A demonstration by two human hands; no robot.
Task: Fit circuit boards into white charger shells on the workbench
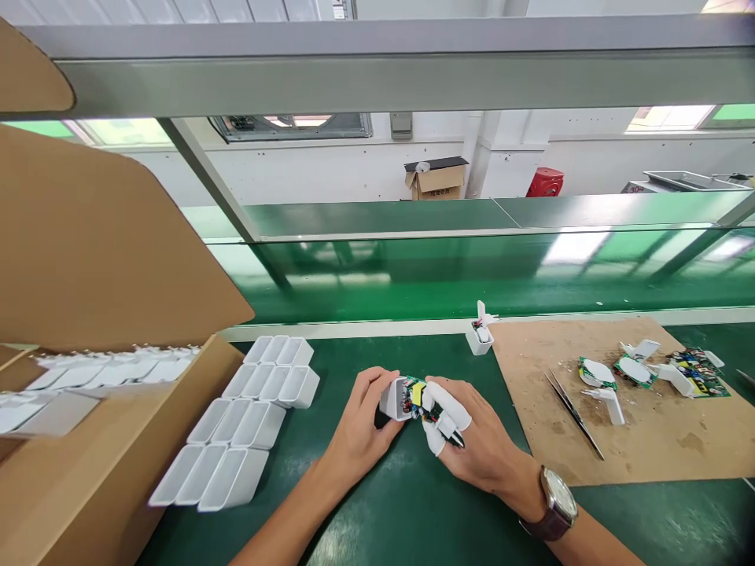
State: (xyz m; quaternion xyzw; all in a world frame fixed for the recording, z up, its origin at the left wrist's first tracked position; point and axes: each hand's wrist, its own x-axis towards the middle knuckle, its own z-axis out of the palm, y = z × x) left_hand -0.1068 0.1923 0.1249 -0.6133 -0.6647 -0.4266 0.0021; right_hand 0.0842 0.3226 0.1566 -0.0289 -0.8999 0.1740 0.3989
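My left hand (366, 420) is closed around a white plastic housing (392, 399), tilted with its mouth facing right. A circuit board (417, 395) with a yellow part and other small components sits partly inside that mouth. My right hand (480, 436) grips the board's other end, wearing white covers (449, 402) on the thumb and a finger. A white and black piece also shows between those fingers; its exact shape is partly hidden. Both hands are just above the green table (377, 519).
Rows of open white housings (236, 475) stand left, beside a cardboard box (118, 472) of white parts. On the right, a cardboard sheet (649, 456) bears tweezers (575, 417) and several circuit boards (696, 373). One filled housing (479, 339) stands near the table's back edge.
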